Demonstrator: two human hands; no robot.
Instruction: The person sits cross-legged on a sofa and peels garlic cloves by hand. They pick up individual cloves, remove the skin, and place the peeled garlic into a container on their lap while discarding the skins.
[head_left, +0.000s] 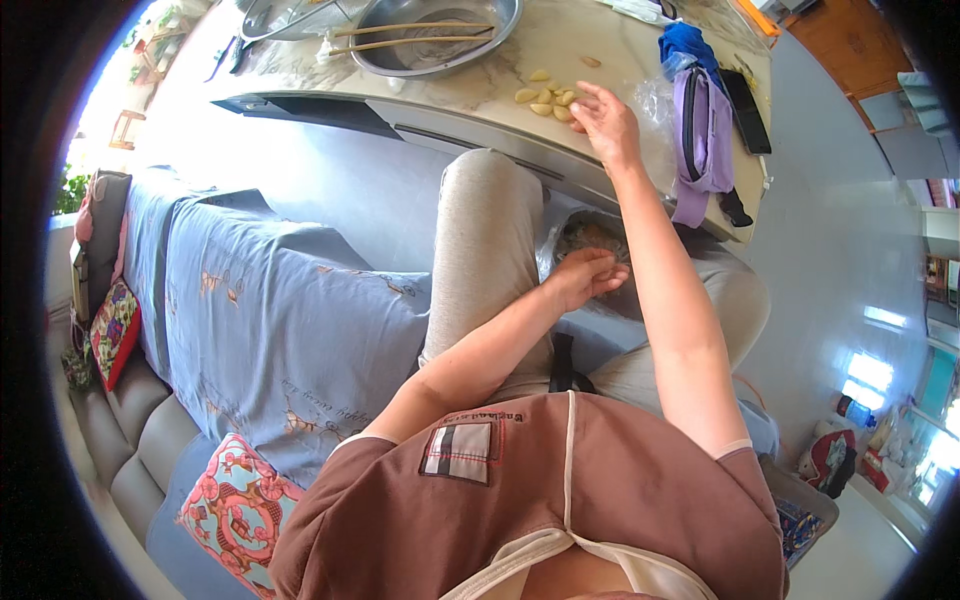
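Observation:
Several peeled garlic cloves lie in a small group near the front edge of a marble-patterned table. Just right of them is my right hand, its fingers apart and the tips beside the nearest cloves. One darker clove rests apart, farther back. Lower down, between my knees, my left hand hangs with curled fingers over a bin lined with clear plastic. Whether anything sits inside those curled fingers is hidden. Scraps show in the bin, partly covered by my hand and forearm.
A steel basin with chopsticks across it stands at the back left, beside a strainer. To the right lie clear plastic, a purple pouch and a black phone. A cloth-covered sofa extends left.

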